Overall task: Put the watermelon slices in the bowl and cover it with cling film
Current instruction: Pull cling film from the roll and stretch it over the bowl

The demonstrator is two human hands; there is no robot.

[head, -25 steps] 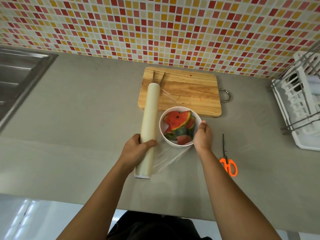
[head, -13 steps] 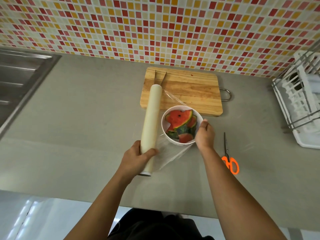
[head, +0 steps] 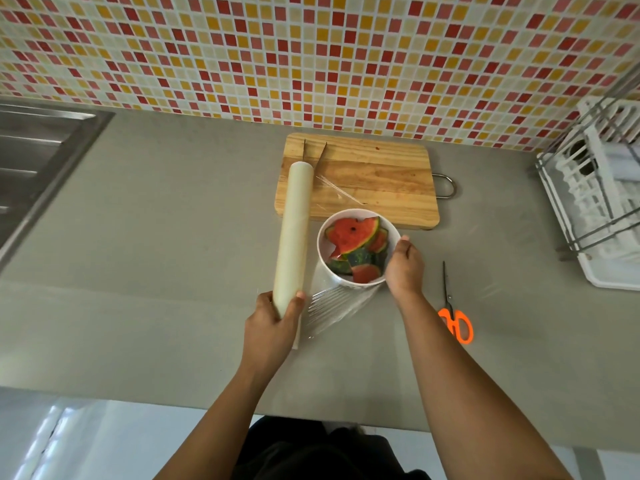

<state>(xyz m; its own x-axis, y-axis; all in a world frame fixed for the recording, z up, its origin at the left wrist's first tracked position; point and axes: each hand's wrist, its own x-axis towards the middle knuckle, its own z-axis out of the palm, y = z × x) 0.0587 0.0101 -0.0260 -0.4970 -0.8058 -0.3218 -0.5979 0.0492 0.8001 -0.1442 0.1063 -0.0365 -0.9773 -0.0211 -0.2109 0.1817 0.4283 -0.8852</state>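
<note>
You're in a kitchen: red-and-yellow mosaic wall tiles (head: 311, 46) behind a grey countertop (head: 156, 254), a stainless steel sink (head: 38, 157), a white plastic dish rack (head: 595, 209), and a rectangular wooden chopping board (head: 381, 174).

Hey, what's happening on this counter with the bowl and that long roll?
A person is covering a white bowl of watermelon slices with cling film. The left hand grips the near end of the roll, which runs along the bowl's left side. The right hand holds the bowl's right side, where the film's end seems pinned. The film stretches from roll to bowl and is not yet cut. Orange-handled scissors lie untouched on the counter to the right.
</note>
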